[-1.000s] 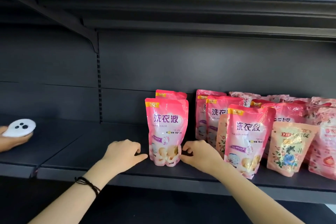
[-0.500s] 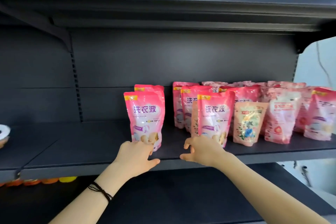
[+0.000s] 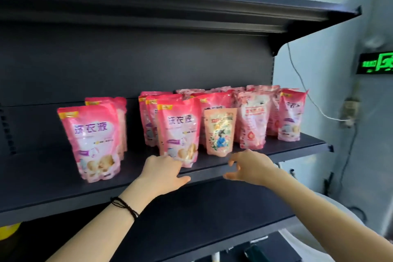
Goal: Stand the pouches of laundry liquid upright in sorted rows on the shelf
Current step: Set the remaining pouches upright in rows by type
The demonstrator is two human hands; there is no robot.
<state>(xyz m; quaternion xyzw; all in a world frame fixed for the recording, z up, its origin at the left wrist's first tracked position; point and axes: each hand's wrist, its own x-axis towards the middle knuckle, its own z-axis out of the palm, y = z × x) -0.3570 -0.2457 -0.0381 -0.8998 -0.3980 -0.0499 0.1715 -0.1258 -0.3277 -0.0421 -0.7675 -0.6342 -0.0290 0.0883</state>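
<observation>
Our hands have left the upright leftmost pouch (image 3: 93, 142): left hand (image 3: 163, 174), fingers relaxed, sits at the next front pouch (image 3: 178, 130) base on the shelf (image 3: 53, 178), right hand (image 3: 251, 168) hovers empty, loosely curled, before the floral pouch (image 3: 220, 132).

One wide-angle view, worn on the person's head, looks forward and slightly down at the shelf (image 3: 42, 176), angled toward its right end. It is close: the left hand (image 3: 163, 174) and right hand (image 3: 251, 168) reach its front edge.
</observation>
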